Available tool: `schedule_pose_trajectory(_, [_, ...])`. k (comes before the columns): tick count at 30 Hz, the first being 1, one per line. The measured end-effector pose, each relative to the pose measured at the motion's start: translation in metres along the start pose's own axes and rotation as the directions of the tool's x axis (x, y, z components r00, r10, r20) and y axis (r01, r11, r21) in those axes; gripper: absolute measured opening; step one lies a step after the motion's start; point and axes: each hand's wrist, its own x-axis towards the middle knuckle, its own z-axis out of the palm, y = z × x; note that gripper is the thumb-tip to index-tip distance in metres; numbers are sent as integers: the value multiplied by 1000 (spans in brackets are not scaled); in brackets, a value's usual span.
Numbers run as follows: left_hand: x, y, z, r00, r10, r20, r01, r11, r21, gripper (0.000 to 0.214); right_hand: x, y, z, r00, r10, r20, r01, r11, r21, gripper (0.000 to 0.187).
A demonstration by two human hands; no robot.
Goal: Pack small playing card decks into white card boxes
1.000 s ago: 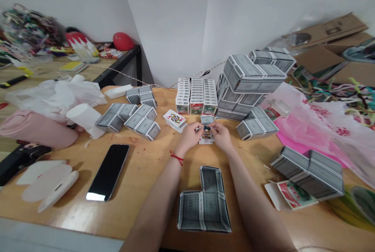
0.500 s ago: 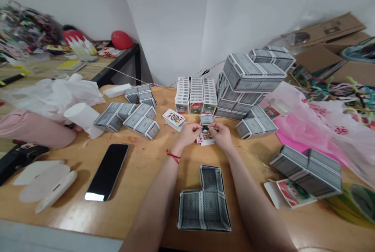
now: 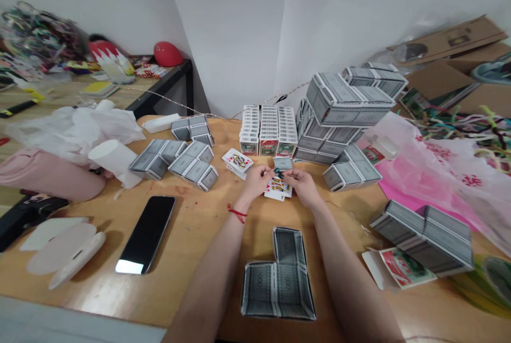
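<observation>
My left hand (image 3: 257, 182) and my right hand (image 3: 302, 183) meet at the table's middle, fingers pinched around a grey-backed playing card (image 3: 283, 163) that shows just beyond the fingertips. Fingers cover its lower part. Dark green nails are at the fingertips. Beneath them lie loose face-up playing cards (image 3: 278, 190). Left of my left hand is a small pile of playing cards (image 3: 237, 160) with a queen on top. Between my forearms sits an L-shaped block of folded cards (image 3: 275, 279), its hollow side facing up.
Card boxes (image 3: 268, 130) stand in rows at the back, beside tall stacked card blocks (image 3: 339, 114). More card blocks (image 3: 192, 165) sit at left, near a black phone (image 3: 147, 234). At right are an opened card box (image 3: 405, 267), yellow tape (image 3: 485, 284) and pink plastic bags (image 3: 423, 162).
My fingertips have shifted slightly on the card, and more of the face-up cards below shows. The view has moved a little; the surrounding blocks stay put.
</observation>
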Motion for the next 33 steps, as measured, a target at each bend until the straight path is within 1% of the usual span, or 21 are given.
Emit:
schedule_pose_trajectory(4, [-2,-3,5,997,76,-18,-72,984,165,19,1,3,2,999,-12,-30,11,999,-31,25])
schedule_pose_trajectory(9, [-3,-6,9,993,110,-32,-97,955,281,20,4,7,5,991,-33,-127,26,998,-51,18])
schedule_pose_trajectory(13, [-2,-7,11,988,126,-90,-90,942,325,18,4,5,6,995,9,-103,-12,999,-34,16])
schedule_pose_trajectory(19, [-2,-7,11,988,123,-98,-85,941,326,17,0,2,2,997,79,-3,-79,997,-5,18])
schedule_pose_trajectory(24, [-1,-7,11,990,96,-105,-61,953,298,16,-1,4,-3,992,97,76,-102,993,64,20])
schedule_pose_trajectory(28, [0,-7,10,990,80,-116,-47,964,263,15,-6,0,-1,986,82,145,-100,988,115,22])
schedule_pose_trajectory(30, [0,-7,9,990,72,-124,-40,969,243,14,-8,-2,2,984,78,158,-104,982,158,23])
schedule_pose_trajectory(33, [0,-7,7,987,78,-138,-49,978,204,16,-8,-1,4,990,64,126,-86,979,183,24])
